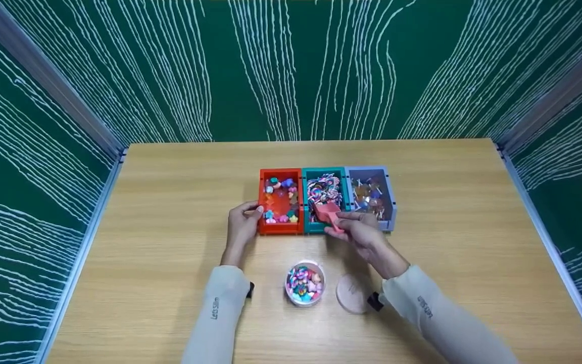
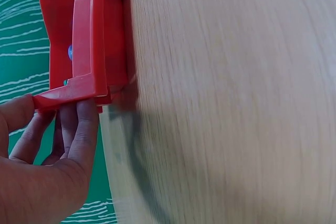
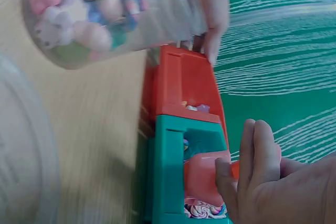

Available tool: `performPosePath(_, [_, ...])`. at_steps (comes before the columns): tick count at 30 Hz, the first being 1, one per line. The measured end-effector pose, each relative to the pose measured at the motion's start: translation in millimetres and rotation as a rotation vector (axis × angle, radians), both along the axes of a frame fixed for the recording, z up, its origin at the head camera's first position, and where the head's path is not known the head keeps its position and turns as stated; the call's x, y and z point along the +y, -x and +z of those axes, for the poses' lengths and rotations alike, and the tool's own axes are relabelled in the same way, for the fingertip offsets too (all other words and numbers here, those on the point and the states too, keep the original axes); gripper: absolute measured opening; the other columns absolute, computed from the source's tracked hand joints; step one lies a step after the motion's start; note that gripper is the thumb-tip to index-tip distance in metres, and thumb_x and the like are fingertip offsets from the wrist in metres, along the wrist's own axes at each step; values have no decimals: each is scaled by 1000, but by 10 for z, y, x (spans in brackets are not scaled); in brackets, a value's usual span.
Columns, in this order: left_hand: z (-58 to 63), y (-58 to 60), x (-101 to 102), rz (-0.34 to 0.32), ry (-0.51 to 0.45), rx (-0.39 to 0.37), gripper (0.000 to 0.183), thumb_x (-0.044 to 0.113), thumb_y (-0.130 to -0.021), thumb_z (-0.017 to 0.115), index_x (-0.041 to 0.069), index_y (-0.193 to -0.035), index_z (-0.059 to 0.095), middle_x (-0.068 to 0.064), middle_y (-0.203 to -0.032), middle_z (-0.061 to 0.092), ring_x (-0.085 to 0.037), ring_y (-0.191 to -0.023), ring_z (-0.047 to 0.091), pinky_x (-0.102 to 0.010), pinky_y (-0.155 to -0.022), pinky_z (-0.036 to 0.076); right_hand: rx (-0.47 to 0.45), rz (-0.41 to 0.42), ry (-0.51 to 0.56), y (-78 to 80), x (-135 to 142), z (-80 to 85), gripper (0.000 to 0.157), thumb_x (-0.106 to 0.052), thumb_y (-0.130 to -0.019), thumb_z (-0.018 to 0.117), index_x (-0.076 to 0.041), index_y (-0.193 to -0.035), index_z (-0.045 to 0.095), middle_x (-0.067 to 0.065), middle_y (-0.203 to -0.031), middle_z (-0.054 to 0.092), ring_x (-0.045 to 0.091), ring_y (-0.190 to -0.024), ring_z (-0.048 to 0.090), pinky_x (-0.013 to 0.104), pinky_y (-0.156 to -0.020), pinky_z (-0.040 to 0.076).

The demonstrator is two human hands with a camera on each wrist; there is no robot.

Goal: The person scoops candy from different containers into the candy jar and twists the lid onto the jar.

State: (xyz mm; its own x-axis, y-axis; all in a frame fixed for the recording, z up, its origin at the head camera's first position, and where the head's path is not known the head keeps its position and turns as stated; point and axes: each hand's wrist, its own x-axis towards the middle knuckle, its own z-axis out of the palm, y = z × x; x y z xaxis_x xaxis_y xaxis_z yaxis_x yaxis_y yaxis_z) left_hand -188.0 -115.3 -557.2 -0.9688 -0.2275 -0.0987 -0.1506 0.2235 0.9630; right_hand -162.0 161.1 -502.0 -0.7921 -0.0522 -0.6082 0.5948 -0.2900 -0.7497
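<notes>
My right hand (image 1: 370, 239) grips the handle of a pink scoop (image 1: 328, 212), whose head dips into the teal bin (image 1: 321, 227) over swirl-patterned charms (image 1: 324, 188). In the right wrist view the scoop (image 3: 206, 177) sits low between the teal walls. At the other end of the row, my left hand (image 1: 242, 225) holds the side of the red bin (image 1: 281, 227). The left wrist view shows its thumb at the rim and its fingers (image 2: 84, 135) against the outer wall. Small colourful charms (image 1: 283, 219) lie around the red bin's floor.
A lavender bin (image 1: 391, 212) with stick-like pieces adjoins the teal one. Nearer me stands a clear jar (image 1: 288, 289) of mixed charms, with a round translucent lid (image 1: 352, 293) flat on the wooden table (image 1: 144, 242). Green panels (image 1: 311, 76) rise behind and beside the table.
</notes>
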Motion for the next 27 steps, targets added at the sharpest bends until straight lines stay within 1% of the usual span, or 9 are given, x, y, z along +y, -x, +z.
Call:
performPosePath(4, [-6, 7, -2, -3, 1, 1, 25, 1, -100, 67, -8, -122, 74, -23, -120, 74, -28, -93, 69, -25, -73, 54, 69, -3, -35, -54, -40, -80, 51, 12, -104, 50, 10, -154, 42, 33, -150, 44, 20, -84, 79, 28, -86, 61])
performPosePath(8, [-12, 7, -15, -3, 9, 9, 25, 1, -100, 68, -8, -121, 74, -23, -118, 74, -25, -90, 68, -24, -72, 53, 94, -10, -75, -103, -69, -165, 50, 10, -105, 48, 9, -155, 42, 33, -150, 50, 21, -89, 78, 29, -88, 61])
performPosePath(11, [-21, 7, -24, -6, 15, 21, 25, 1, -99, 68, -9, -121, 74, -24, -117, 75, -22, -86, 67, -22, -71, 51, 118, -3, -144, -129, -102, -211, 49, 9, -105, 49, 8, -154, 45, 32, -147, 55, 21, -91, 78, 30, -87, 61])
performPosePath(14, [-25, 5, -26, -1, 11, 17, 25, 1, -99, 68, -8, -121, 74, -23, -117, 75, -19, -83, 66, -22, -70, 50, 142, 4, -198, -138, -137, -236, 48, 10, -105, 49, 8, -153, 46, 33, -145, 57, 22, -90, 79, 30, -85, 62])
performPosePath(16, [-22, 5, -25, 6, 8, 8, 25, 2, -99, 68, -8, -121, 75, -22, -116, 75, -17, -83, 65, -22, -70, 49, 145, 15, -212, -137, -150, -238, 48, 11, -105, 49, 8, -153, 46, 33, -144, 58, 21, -90, 78, 30, -84, 62])
performPosePath(18, [-17, 5, -21, 9, 6, 4, 25, 2, -99, 68, -7, -121, 75, -22, -116, 75, -18, -83, 65, -22, -70, 49, 134, 23, -207, -131, -147, -225, 48, 10, -105, 49, 9, -154, 45, 34, -145, 57, 21, -90, 78, 30, -85, 62])
performPosePath(21, [-9, 6, -16, 7, 2, -2, 25, 2, -100, 68, -7, -122, 75, -22, -117, 75, -19, -86, 66, -22, -71, 50, 89, 38, -171, -109, -108, -184, 50, 8, -106, 49, 7, -156, 43, 33, -146, 55, 20, -89, 78, 30, -87, 62])
performPosePath(25, [-11, 10, -10, 1, -4, -10, 25, 2, -100, 68, -7, -123, 75, -21, -119, 75, -22, -89, 67, -22, -72, 51, 6, 28, -51, -55, -11, -126, 51, 5, -107, 50, 4, -157, 43, 31, -148, 53, 18, -86, 79, 28, -88, 61])
performPosePath(27, [-18, 13, -11, -2, -2, -8, 25, 2, -100, 68, -7, -123, 75, -21, -119, 75, -23, -90, 67, -21, -72, 51, -15, 25, 19, -21, 42, -104, 51, 7, -106, 49, 5, -157, 42, 30, -144, 54, 18, -85, 79, 27, -88, 60])
